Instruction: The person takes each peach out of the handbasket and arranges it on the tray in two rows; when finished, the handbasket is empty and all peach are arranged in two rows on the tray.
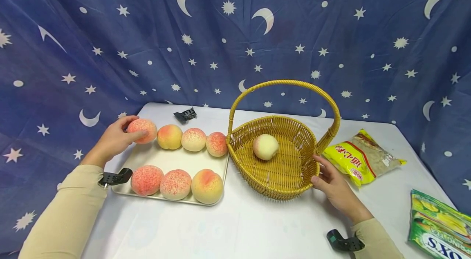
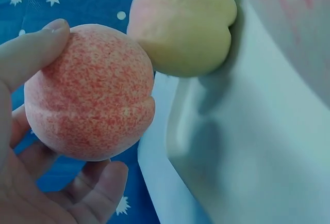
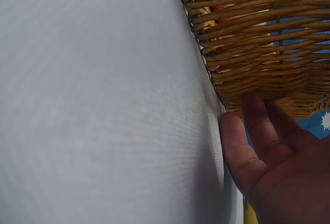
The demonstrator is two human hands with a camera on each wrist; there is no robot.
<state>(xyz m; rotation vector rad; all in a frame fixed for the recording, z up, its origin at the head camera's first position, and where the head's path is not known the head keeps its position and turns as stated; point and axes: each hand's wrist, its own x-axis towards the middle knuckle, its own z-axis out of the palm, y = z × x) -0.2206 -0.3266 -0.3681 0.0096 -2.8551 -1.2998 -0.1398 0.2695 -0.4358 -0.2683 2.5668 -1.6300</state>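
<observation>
My left hand (image 1: 117, 136) holds a red-speckled peach (image 1: 142, 130) above the far left corner of a white tray (image 1: 173, 161). In the left wrist view, thumb and fingers spread round that peach (image 2: 90, 92), beside a yellowish peach (image 2: 180, 25). Several other peaches lie on the tray in two rows, among them a yellow one (image 1: 207, 186) at the front right. Right of the tray stands a wicker basket (image 1: 272, 187) with one pale peach (image 1: 265, 147) inside. My right hand (image 1: 336, 187) touches the basket's right side, its fingers against the outer weave in the right wrist view.
A yellow food bag (image 1: 362, 157) lies behind my right hand. At the right edge is a green packet (image 1: 439, 226). A small black object (image 1: 185, 115) lies behind the tray. The basket's tall handle (image 1: 287, 82) arches over it. A blue star-patterned cloth (image 1: 220, 26) hangs behind the table.
</observation>
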